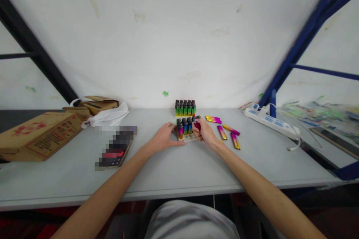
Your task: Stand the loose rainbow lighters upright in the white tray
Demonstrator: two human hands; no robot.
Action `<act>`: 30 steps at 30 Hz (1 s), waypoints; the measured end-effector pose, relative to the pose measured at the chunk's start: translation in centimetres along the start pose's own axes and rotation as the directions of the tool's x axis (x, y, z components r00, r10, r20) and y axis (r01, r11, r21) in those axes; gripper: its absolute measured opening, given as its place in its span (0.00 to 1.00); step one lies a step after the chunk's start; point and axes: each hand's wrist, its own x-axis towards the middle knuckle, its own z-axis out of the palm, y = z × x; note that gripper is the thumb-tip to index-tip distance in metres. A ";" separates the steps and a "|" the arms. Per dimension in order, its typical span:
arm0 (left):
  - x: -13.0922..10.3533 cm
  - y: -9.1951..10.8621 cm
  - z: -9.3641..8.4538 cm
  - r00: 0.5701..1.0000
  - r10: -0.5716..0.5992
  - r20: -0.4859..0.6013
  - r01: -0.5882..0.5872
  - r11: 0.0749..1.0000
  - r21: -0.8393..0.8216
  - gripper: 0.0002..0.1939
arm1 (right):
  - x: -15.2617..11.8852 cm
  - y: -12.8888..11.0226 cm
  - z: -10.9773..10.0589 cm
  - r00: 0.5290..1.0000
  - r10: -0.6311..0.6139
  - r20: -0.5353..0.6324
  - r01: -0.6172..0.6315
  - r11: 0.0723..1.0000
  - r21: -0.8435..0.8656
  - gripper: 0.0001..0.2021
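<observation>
A pale, scuffed wall (179, 37) rises behind a long grey table (179, 171), on which a clear tray (190, 139) of lighters is the central landmark. Far to the tray's left lies a brown cardboard box (47, 134); a crumpled white plastic bag (112, 115) is nearer, left of and behind it. Well to the tray's right is a white power strip (270, 122). A phone (116, 149), its screen blurred, lies left of the tray. The person's left hand (164, 136) is at the tray's left side, thumb and fingers spread apart around its corner. The right hand (206, 131), at the tray's right side, pinches a reddish lighter (198, 124), mostly hidden by the fingers. Black-topped, multicoloured lighters (185, 128) stand upright in the tray. Directly behind it stands a block of green lighters (185, 108). Several loose pink-and-yellow lighter bodies (231, 130) lie just right of the tray.
</observation>
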 end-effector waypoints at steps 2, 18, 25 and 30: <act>0.0 0.1 -0.1 1.000 -0.005 -0.004 0.005 1.000 -0.010 0.33 | -0.1 0.2 0.1 1.000 -0.018 0.005 0.018 1.000 -0.016 0.19; -0.2 0.1 -0.1 1.000 -0.017 -0.008 0.018 1.000 0.018 0.34 | -0.2 0.2 0.2 0.999 -0.043 -0.003 0.043 0.999 -0.022 0.20; -0.2 0.2 -0.2 1.000 -0.014 -0.008 0.014 1.000 0.019 0.33 | 0.0 0.2 -0.2 0.998 -0.040 0.045 0.040 0.999 0.003 0.23; -0.1 0.1 -0.1 1.000 -0.013 -0.008 0.013 1.000 0.010 0.33 | -0.7 -1.4 -0.7 0.970 -0.167 0.177 0.181 0.981 -0.070 0.25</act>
